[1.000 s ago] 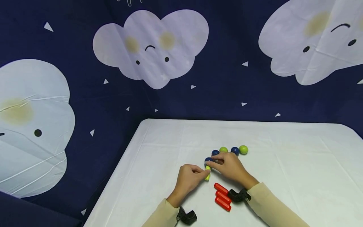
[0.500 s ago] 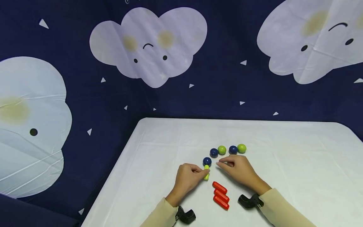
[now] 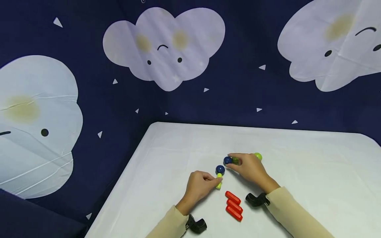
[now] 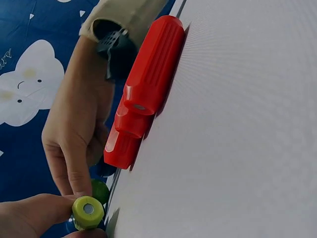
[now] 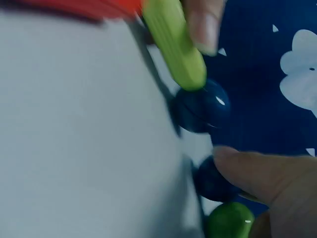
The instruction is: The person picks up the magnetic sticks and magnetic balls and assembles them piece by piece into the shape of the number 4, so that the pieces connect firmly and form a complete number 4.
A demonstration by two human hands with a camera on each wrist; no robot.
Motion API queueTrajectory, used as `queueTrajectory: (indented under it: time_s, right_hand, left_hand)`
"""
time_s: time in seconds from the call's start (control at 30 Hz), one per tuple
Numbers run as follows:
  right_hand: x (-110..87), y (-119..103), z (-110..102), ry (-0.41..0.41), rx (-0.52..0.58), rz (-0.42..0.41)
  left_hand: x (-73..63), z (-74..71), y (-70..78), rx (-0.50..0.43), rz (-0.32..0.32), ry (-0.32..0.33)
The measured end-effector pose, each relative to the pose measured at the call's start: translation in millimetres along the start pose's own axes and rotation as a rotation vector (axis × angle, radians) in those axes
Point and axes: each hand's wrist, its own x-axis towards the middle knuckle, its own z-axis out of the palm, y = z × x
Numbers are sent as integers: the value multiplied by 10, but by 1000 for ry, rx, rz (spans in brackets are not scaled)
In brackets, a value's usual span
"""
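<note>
My left hand (image 3: 200, 185) pinches a yellow-green magnetic rod (image 3: 218, 185) between thumb and finger. A dark blue ball (image 3: 220, 170) sits at the rod's far end, touching it. A metal disc shows in the rod's near end in the left wrist view. Just beyond, my right hand (image 3: 251, 169) has thumb and forefinger around a second blue ball (image 3: 227, 161); the right wrist view shows the thumb (image 5: 242, 168) against it. Beside that ball, a green ball (image 3: 235, 161) is partly covered by the fingers. Another green ball (image 3: 258, 156) peeks out behind the hand.
Several red rods (image 3: 233, 205) lie side by side on the white table (image 3: 166, 148), nearer the person, between the two forearms. A dark blue cloth with printed clouds (image 3: 163, 49) hangs behind the table. Black wrist mounts (image 3: 257, 199) stick out from the sleeves.
My right hand let go of the ball at the rod's end, drew back right, then reached forward to the second blue ball. My left hand keeps its pinch on the rod.
</note>
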Motion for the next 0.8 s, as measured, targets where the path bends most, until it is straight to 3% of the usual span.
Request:
queueTrajectory:
  time_s: [0.2, 0.5, 0.8]
  right_hand:
    - [-24, 17, 34, 66, 55, 19]
    - [-109, 16, 96, 113, 73, -7]
    - [-445, -105, 50, 159, 171, 12]
  left_hand:
    - [48, -12, 49, 4, 31, 17]
    - [23, 9, 50, 4, 2, -13]
    - [2, 46, 3, -20, -10, 8]
